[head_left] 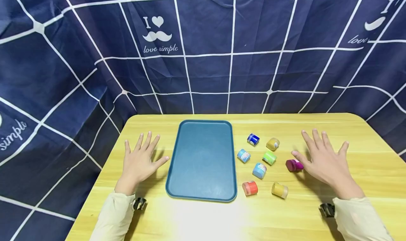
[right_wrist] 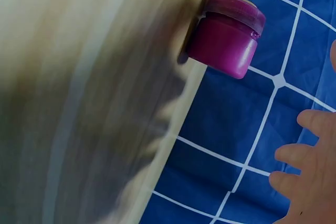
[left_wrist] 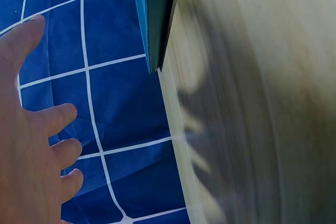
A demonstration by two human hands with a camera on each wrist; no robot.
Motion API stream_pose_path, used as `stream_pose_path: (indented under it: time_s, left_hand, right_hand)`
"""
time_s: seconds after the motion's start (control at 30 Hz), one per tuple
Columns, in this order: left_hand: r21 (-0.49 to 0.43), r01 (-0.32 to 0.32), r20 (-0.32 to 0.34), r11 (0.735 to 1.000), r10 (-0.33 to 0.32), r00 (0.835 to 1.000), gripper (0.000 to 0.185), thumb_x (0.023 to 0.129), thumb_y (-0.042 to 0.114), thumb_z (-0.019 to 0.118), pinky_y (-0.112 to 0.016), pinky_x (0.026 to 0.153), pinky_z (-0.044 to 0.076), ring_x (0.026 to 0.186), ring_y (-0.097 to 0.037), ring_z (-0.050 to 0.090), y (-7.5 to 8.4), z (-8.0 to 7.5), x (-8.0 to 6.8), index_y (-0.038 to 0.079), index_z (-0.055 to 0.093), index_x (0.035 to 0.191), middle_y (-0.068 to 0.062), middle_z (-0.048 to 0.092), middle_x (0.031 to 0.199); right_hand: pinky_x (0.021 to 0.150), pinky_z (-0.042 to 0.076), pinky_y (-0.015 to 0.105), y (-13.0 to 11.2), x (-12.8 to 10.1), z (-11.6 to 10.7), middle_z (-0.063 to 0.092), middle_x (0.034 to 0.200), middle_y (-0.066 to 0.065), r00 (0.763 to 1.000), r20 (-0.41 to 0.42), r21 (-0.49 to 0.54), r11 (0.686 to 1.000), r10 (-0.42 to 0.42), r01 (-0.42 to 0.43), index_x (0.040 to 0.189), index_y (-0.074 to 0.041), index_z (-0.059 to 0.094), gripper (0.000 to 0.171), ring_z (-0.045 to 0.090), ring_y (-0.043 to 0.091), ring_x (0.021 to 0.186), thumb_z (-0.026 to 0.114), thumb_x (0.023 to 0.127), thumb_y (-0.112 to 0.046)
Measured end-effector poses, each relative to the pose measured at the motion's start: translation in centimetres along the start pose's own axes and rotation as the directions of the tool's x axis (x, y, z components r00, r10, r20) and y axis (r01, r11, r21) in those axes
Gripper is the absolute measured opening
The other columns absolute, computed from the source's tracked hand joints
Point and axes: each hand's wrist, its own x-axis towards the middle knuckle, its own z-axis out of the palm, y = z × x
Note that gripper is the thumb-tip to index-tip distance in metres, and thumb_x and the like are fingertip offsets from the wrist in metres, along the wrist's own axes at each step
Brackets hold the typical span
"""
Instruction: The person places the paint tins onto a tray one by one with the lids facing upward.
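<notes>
Both hands flat over the worktop [head_left: 364, 135], fingers spread, holding nothing: left hand [head_left: 139, 161] beside the tray [head_left: 203, 193], right hand [head_left: 323, 160] with thumb right by the purple jar [head_left: 294, 165] lying on its side, so a careless nudge likely rolls it.

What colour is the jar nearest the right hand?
Magenta jar, clearest in the right wrist view.
</notes>
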Motion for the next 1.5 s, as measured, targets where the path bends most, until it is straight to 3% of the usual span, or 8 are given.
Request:
stream_pose_path:
  time_s: [0.23,0.53,0.73,0.83,0.97,1.17,1.5]
  left_hand:
    - [-0.022,0.005,0.014,1.000,-0.004,1.000,0.085,0.084,0.073,0.047,-0.069,0.111,0.004,0.146,-0.037,0.023,0.1,-0.1,-0.1,0.023,0.032,0.152,-0.011,0.027,0.158]
    - [-0.085,0.012,0.035,0.996,-0.009,0.999,0.084,0.084,0.070,0.052,-0.063,0.110,0.022,0.139,-0.037,0.037,0.3,0.1,-0.2,0.021,0.035,0.151,-0.011,0.034,0.155]
    - [-0.128,-0.001,0.016,0.992,0.004,1.000,0.082,0.083,0.066,0.058,-0.057,0.094,0.043,0.125,-0.040,0.052,0.3,0.4,-0.3,0.020,0.040,0.148,-0.013,0.045,0.148]
    - [-0.172,0.003,0.031,0.985,0.003,1.000,0.080,0.083,0.066,0.059,-0.055,0.085,0.048,0.120,-0.040,0.056,0.2,0.5,-0.4,0.020,0.043,0.147,-0.015,0.052,0.142]
    - [-0.253,0.010,0.073,0.967,0.009,0.997,0.077,0.084,0.063,0.059,-0.056,0.087,0.047,0.120,-0.038,0.056,0.1,0.8,-0.5,0.018,0.045,0.146,-0.017,0.056,0.137]
    - [-0.387,0.035,0.113,0.921,0.010,0.993,0.072,0.086,0.060,0.060,-0.052,0.087,0.047,0.115,-0.030,0.060,0.1,1.2,-0.5,0.020,0.046,0.144,-0.008,0.060,0.132]
    - [-0.497,0.076,0.165,0.864,0.008,0.986,0.066,0.087,0.050,0.065,-0.051,0.091,0.046,0.115,-0.030,0.058,0.1,1.9,-0.4,0.015,0.050,0.141,-0.008,0.063,0.124]
  right_hand:
    - [0.097,-0.017,0.077,-0.1,-0.2,-0.4,0.009,0.157,0.029,1.000,-0.008,-0.007,1.000,-0.011,0.011,0.156,-0.013,0.013,0.081,0.005,0.050,0.144,0.042,0.095,-0.058]
    - [0.099,-0.012,0.077,-0.2,-0.4,-1.2,0.011,0.157,0.028,1.000,-0.009,-0.019,1.000,-0.022,0.021,0.155,-0.014,0.017,0.080,0.006,0.049,0.144,0.044,0.094,-0.058]
    - [0.102,-0.007,0.076,-0.4,-0.2,-1.5,0.019,0.156,0.027,0.998,-0.032,-0.024,0.999,-0.049,0.048,0.154,-0.015,0.022,0.079,0.011,0.048,0.145,0.047,0.093,-0.058]
    - [0.103,-0.007,0.076,-0.5,-0.1,-1.6,0.023,0.155,0.027,0.997,-0.041,-0.033,0.997,-0.069,0.067,0.153,-0.015,0.025,0.078,0.013,0.047,0.145,0.049,0.093,-0.058]
    - [0.103,-0.004,0.076,-0.8,-0.1,-1.6,0.029,0.152,0.026,0.994,-0.053,-0.044,0.995,-0.095,0.093,0.150,-0.013,0.031,0.076,0.018,0.046,0.143,0.051,0.092,-0.057]
    - [0.104,-0.001,0.075,-0.9,0.1,-1.5,0.034,0.149,0.026,0.989,-0.077,-0.046,0.992,-0.122,0.119,0.146,-0.011,0.038,0.073,0.024,0.046,0.140,0.054,0.091,-0.056]
    - [0.102,0.011,0.072,-0.9,-0.1,-1.1,0.040,0.145,0.025,0.984,-0.075,-0.060,0.986,-0.160,0.156,0.142,-0.011,0.043,0.068,0.032,0.046,0.135,0.056,0.091,-0.054]
